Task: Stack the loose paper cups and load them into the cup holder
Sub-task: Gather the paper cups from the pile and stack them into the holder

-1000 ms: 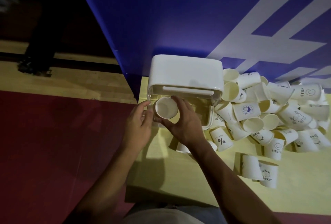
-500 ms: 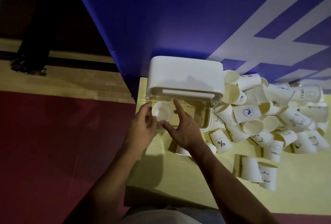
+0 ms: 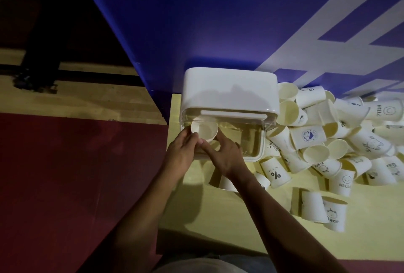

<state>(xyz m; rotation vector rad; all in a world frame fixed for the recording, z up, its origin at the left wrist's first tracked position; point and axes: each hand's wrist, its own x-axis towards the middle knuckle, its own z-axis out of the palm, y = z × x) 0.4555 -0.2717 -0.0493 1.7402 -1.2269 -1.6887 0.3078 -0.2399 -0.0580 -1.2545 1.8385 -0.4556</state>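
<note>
A white cup holder (image 3: 230, 89) with a clear front compartment stands on the yellow table against the blue wall. A white paper cup (image 3: 204, 129), mouth toward me, sits at the left end of that compartment. My left hand (image 3: 181, 152) grips the cup from the left and my right hand (image 3: 225, 154) touches it from the right and below. Whether it is one cup or a stack is hidden by my fingers. A big pile of loose paper cups (image 3: 328, 137) lies to the right of the holder.
The blue wall (image 3: 218, 21) with white lettering rises right behind the holder. The yellow table's (image 3: 229, 218) left edge runs just left of my left hand, with red floor (image 3: 65, 185) below. Two cups (image 3: 323, 211) stand apart at the front right.
The cup has gone left and deeper into the holder's left end. Both hands followed it and closed in around it.
</note>
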